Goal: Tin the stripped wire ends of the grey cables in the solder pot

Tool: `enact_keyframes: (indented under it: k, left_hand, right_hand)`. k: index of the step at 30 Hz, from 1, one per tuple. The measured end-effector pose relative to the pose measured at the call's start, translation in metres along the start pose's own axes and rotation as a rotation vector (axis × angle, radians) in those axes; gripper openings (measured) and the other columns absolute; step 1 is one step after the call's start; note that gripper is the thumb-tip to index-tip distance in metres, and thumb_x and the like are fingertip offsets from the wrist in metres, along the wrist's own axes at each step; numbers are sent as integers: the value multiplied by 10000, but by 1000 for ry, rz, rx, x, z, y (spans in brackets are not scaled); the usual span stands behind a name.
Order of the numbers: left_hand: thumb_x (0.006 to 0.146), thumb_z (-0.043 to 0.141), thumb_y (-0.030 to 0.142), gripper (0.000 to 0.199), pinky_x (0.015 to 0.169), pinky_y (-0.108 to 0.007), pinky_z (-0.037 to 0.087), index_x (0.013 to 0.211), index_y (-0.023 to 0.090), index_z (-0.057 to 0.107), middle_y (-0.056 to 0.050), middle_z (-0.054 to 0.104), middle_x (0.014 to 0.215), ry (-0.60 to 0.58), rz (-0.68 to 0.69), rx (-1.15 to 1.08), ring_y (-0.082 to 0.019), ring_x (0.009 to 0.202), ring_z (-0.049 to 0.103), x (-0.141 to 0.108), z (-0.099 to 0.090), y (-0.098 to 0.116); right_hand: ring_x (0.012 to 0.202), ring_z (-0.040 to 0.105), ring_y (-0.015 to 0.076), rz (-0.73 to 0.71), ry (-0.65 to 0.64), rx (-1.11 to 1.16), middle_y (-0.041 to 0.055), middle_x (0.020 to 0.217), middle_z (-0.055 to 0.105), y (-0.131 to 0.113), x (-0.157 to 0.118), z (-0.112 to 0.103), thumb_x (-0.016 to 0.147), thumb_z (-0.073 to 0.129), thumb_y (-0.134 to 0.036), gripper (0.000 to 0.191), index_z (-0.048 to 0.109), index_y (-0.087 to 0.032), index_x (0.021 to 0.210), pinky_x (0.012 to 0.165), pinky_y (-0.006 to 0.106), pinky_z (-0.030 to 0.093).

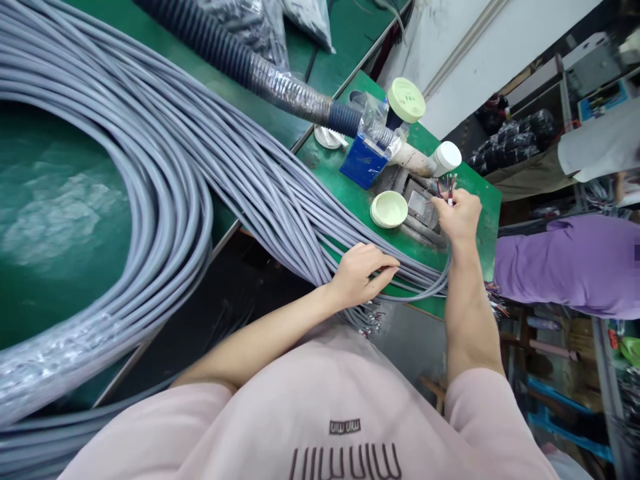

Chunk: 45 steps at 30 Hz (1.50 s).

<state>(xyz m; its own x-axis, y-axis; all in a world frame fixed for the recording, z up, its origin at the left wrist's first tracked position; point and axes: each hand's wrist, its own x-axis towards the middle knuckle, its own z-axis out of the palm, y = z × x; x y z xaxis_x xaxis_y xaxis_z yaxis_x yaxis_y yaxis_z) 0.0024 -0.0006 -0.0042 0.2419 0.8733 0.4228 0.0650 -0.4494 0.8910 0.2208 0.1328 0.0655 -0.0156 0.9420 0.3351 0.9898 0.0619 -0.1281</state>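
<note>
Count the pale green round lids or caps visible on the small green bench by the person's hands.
2: one pale green lid on the container behind the blue box; one stack of lids lying flat beside the right hand. Others may be hidden.

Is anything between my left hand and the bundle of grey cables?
Nothing visible: the left hand already rests on the bundle of grey cables, its fingers curled over the strands. The right hand pinches the red-tipped wire ends.

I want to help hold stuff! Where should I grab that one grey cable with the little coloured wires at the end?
Probably on the grey cable's round jacket, just below where the right hand pinches its coloured wire ends. Come from the table edge, since the left hand and the cable bundle crowd the other side. The thin wires look too flimsy to grip.
</note>
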Motion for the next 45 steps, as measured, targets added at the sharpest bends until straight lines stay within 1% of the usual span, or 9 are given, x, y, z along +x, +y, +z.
enact_keyframes:
  k: [6, 11, 22, 26, 30, 34, 37, 39, 45]
  left_hand:
    - [884, 550, 288, 170, 729, -315, 369, 924, 211, 697, -44, 702, 766, -6, 5, 34, -167, 701, 575, -2, 4, -5]
    - [891, 544, 301, 174, 726, -315, 375, 929, 214, 689, -39, 697, 760, -22, -7, 64, -169, 704, 576, -1, 5, -6]
    - [892, 563, 240, 128, 682, -296, 371, 908, 177, 672, -19, 686, 739, 26, 77, 92, -139, 670, 562, 1, 5, -4]
    - [892, 565, 238, 123, 686, -295, 378, 909, 178, 671, -13, 687, 743, 28, 77, 97, -134, 673, 565, 1, 5, -4]
    - [891, 567, 238, 121, 691, -297, 383, 910, 180, 671, -16, 691, 752, 26, 79, 97, -133, 677, 570, -1, 5, -6]
    - [882, 578, 240, 123, 704, -301, 390, 908, 183, 683, -19, 686, 735, 19, 68, 71, -136, 679, 569, -2, 3, -7]
    - [858, 615, 252, 119, 721, -306, 400, 882, 187, 712, -27, 690, 728, 37, 23, -26, -139, 682, 575, -2, 4, -2]
    - [842, 644, 273, 131, 724, -297, 422, 878, 183, 731, -39, 695, 762, 61, -92, -199, -141, 707, 588, -3, 8, 5]
    - [725, 775, 299, 354, 780, -265, 492, 1058, 192, 713, -57, 715, 955, -111, -525, -990, -162, 871, 647, -10, 38, 32]
  right_hand:
    - [705, 589, 220, 127, -66, -61, 77, 743, 670, 28, 7, 24, 725, 610, -279, 155, 697, -151, 728, 656, 319, 392]
    - [771, 609, 248, 159, -139, -125, 106, 799, 688, 30, 8, 38, 736, 612, -273, 146, 700, -157, 746, 687, 332, 415]
    - [762, 594, 254, 176, -206, -206, 127, 816, 680, 27, 9, 43, 752, 613, -293, 171, 694, -143, 759, 687, 331, 399]
    - [723, 591, 239, 198, -172, -140, 99, 744, 673, 27, 10, 41, 706, 648, -282, 144, 693, -146, 704, 659, 315, 389]
    - [612, 561, 184, 236, -24, 98, 20, 571, 581, 26, 6, 22, 682, 680, -291, 168, 678, -131, 632, 584, 280, 361]
    - [447, 447, 96, 285, 48, 552, -34, 487, 485, 14, -25, -21, 705, 688, -325, 234, 630, -139, 577, 457, 235, 318]
    - [367, 399, 68, 381, -31, 943, -43, 492, 509, -5, -70, -56, 734, 697, -329, 210, 636, -149, 643, 383, 223, 302]
    - [348, 387, 64, 421, -91, 1083, -61, 451, 467, -20, -103, -71, 761, 699, -334, 196, 670, -147, 713, 366, 214, 286]
    - [343, 377, 59, 478, -217, 1171, -62, 411, 450, -49, -173, -70, 827, 662, -414, 320, 611, -162, 637, 374, 210, 282]
